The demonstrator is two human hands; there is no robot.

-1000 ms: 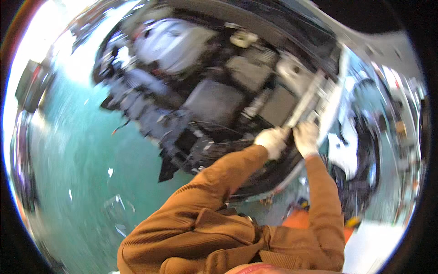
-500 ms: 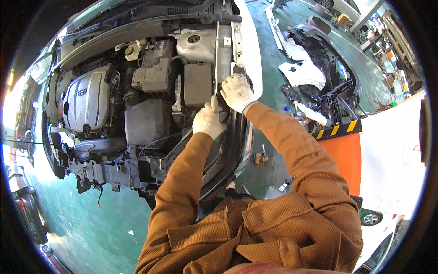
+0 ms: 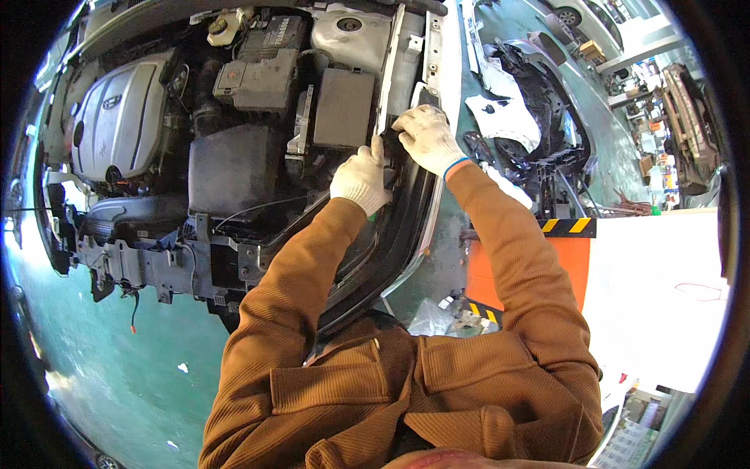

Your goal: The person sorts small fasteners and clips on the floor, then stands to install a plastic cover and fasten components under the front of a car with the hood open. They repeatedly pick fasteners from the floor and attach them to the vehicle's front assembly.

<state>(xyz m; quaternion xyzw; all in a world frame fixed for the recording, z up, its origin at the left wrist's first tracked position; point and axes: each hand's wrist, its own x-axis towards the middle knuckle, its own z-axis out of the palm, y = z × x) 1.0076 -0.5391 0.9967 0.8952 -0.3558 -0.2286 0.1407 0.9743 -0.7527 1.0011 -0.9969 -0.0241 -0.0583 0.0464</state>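
Note:
Both my hands wear white knit gloves and work at the front corner of a car's engine bay, by the inner edge of the white fender [image 3: 447, 47]. My left hand [image 3: 362, 180] is closed, its index finger stretched along the metal rail [image 3: 386, 82]; whatever its other fingers hold is hidden. Slightly farther off, my right hand [image 3: 430, 141] curls its fingertips down at dark trim [image 3: 406, 184] beside the fender. What those fingertips grip is too small to make out. Left of my hands lies a black rectangular box cover [image 3: 344, 108].
A grey engine cover [image 3: 121, 117] and a black air-filter box [image 3: 230, 168] fill the bay's left side. The bare front support [image 3: 144, 266] crosses its front. Removed body parts [image 3: 508, 121] lie on the green floor at right, beyond an orange cabinet [image 3: 500, 273]. A clear plastic bag [image 3: 430, 319] sits below.
My view has shifted, so the engine bay sits further left and higher. Both hands stay at the fender edge; a dark piece seen by my left thumb earlier no longer shows.

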